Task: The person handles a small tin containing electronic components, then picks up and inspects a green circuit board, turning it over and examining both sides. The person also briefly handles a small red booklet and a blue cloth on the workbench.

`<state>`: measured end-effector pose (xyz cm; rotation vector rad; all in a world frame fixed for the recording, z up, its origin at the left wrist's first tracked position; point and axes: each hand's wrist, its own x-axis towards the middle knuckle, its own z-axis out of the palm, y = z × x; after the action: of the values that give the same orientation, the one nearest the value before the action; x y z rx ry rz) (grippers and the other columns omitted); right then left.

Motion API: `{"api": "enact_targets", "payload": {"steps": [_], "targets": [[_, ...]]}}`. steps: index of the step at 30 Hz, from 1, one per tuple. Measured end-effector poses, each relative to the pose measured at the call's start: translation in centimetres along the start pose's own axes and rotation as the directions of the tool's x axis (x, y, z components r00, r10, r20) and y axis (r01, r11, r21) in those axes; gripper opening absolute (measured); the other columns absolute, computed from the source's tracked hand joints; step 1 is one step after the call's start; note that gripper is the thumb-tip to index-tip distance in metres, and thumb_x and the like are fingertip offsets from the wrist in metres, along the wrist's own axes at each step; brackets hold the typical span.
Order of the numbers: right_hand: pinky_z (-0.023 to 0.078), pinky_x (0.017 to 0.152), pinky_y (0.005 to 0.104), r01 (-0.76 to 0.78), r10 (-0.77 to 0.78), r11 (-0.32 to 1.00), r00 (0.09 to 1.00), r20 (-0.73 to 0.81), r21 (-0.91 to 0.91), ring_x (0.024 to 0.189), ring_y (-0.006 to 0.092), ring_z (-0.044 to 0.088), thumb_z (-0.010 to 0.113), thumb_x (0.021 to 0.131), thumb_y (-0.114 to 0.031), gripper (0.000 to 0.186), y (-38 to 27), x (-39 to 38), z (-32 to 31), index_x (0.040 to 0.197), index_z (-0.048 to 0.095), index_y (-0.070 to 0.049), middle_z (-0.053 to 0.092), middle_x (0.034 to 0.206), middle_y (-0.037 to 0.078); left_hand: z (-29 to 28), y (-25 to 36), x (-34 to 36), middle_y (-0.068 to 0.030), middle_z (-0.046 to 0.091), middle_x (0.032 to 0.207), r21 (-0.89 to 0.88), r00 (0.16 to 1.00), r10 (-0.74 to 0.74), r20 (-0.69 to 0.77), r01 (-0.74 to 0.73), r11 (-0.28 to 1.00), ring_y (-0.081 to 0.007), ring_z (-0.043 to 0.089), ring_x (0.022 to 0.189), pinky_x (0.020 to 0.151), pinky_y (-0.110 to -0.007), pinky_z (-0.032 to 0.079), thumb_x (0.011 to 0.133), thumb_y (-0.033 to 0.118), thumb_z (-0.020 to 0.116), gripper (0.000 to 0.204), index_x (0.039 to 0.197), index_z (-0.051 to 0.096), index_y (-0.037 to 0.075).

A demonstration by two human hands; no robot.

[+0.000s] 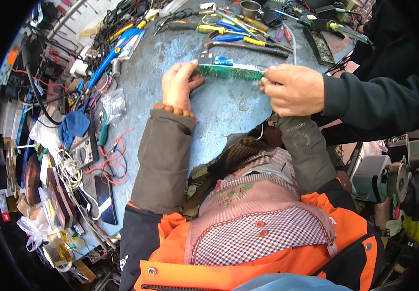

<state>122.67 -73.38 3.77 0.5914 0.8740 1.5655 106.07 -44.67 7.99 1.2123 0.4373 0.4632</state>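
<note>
A narrow green circuit board [229,72] is raised over the worktable, its edge tilted toward me. Taller parts and a blue-wrapped component [223,61] stand along its far side. My left hand [178,83] pinches the board's left end between thumb and fingers. At the right end is another person's hand [294,89], reaching in from the right in a dark sleeve, its fingers at the board's corner. My right forearm, in a grey-brown sleeve cover [304,145], comes up beneath that hand. It hides my right hand, so its fingers cannot be made out.
Beyond the board lie a hammer [241,44], several pliers and screwdrivers, and a metal cup [251,8]. On the left are a multimeter [84,151] with red leads, a dark phone [105,200], a blue cloth [74,127] and tangled cables. A grinder-like machine [376,177] stands at right.
</note>
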Motion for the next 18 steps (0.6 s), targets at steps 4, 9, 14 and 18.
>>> {"api": "enact_targets", "payload": {"steps": [4,9,14,18], "targets": [[0.050,0.083,0.0306,-0.260,0.194,0.951,0.923,0.331,0.168,0.094,0.0157,0.060,0.060,0.101,-0.031,0.017,1.2,1.2,-2.6,0.099,0.068,-0.015,0.064,0.098,-0.001,-0.4,0.4,-0.7,-0.0012,0.057,0.082,0.093,0.998,0.051,0.026,-0.053,0.994,-0.0132,0.056,0.070,0.067,-0.030,0.052,0.098,0.029,0.076,0.026,0.087,0.064,0.008],[0.045,0.064,0.0369,0.012,-0.267,0.362,0.959,-0.091,-0.932,0.072,0.0175,0.058,0.058,0.101,-0.040,0.028,2.6,3.4,0.4,0.086,0.063,-0.017,0.060,0.075,-0.002,-2.2,-0.1,0.1,-0.0006,0.057,0.065,0.275,0.994,0.104,0.011,-0.103,0.956,-0.0096,0.050,0.054,0.050,-0.028,0.041,0.104,0.035,0.072,0.037,0.083,0.066,0.005],[0.047,0.069,0.0473,-0.228,-0.094,0.230,0.962,-0.255,-0.946,0.076,0.0266,0.060,0.054,0.099,-0.054,0.038,0.3,3.6,3.2,0.086,0.060,-0.019,0.057,0.073,0.001,-1.8,0.3,0.4,-0.0037,0.058,0.060,0.342,0.996,0.081,-0.026,-0.067,0.937,-0.0134,0.054,0.043,0.039,-0.028,0.042,0.103,0.038,0.073,0.042,0.080,0.064,0.004],[0.046,0.093,0.0510,-0.377,0.061,0.678,0.884,-0.463,-0.631,0.094,0.0279,0.061,0.054,0.102,-0.055,0.036,-1.1,3.9,4.4,0.100,0.057,-0.019,0.058,0.091,0.004,-1.6,0.3,0.3,-0.0038,0.058,0.062,0.413,0.998,0.054,-0.025,-0.039,0.910,-0.0151,0.058,0.043,0.037,-0.028,0.042,0.103,0.039,0.071,0.042,0.079,0.062,0.005]]}}
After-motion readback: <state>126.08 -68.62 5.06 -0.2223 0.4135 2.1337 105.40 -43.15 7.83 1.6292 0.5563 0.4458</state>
